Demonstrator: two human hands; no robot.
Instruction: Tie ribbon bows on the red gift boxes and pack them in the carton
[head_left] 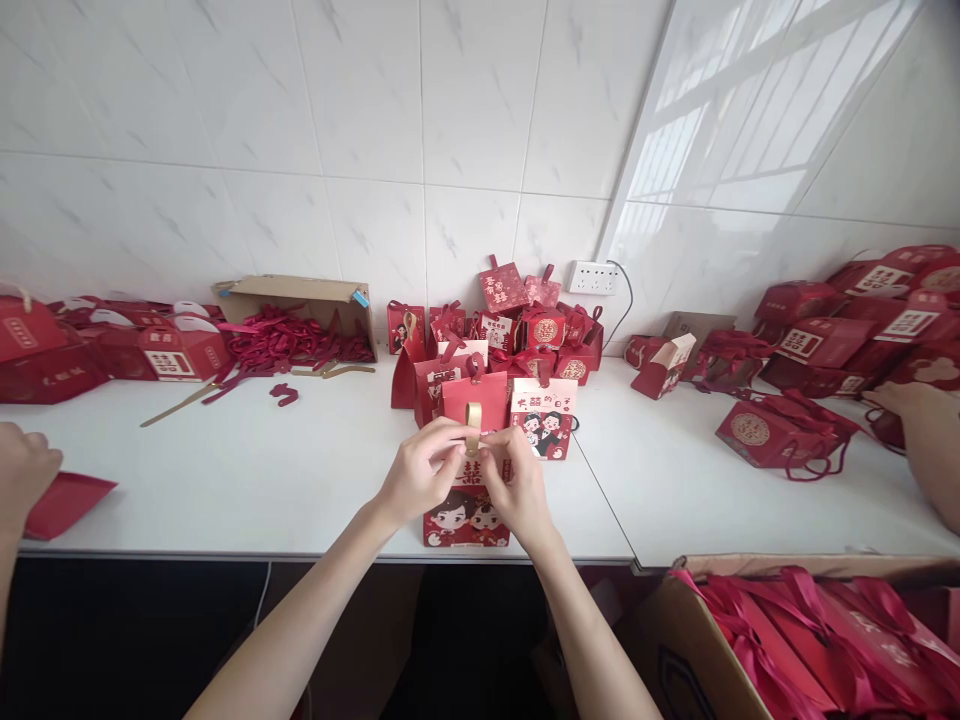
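A red gift box (466, 520) with two cartoon figures and a white-and-red top panel stands upright near the table's front edge. Out of its peak rises a loop of gold ribbon (473, 412). From the left, my left hand (426, 470) is closed, pinching the ribbon near its base. My right hand (517, 485) is closed too, its thumb and finger pinching at the ribbon's other side. The fingertips of both hands nearly meet and hide part of the box top. Just behind stand a plain red gift box (454, 395) and a box with a couple printed on it (541, 430).
Several finished red boxes (546, 330) crowd against the wall. At back left, a cardboard box (300, 287) spills red ribbons. Another person's hand (26, 470) is by a red packet at left; a person's hand (919, 430) shows at right. A carton (712, 640) of boxes stands front right.
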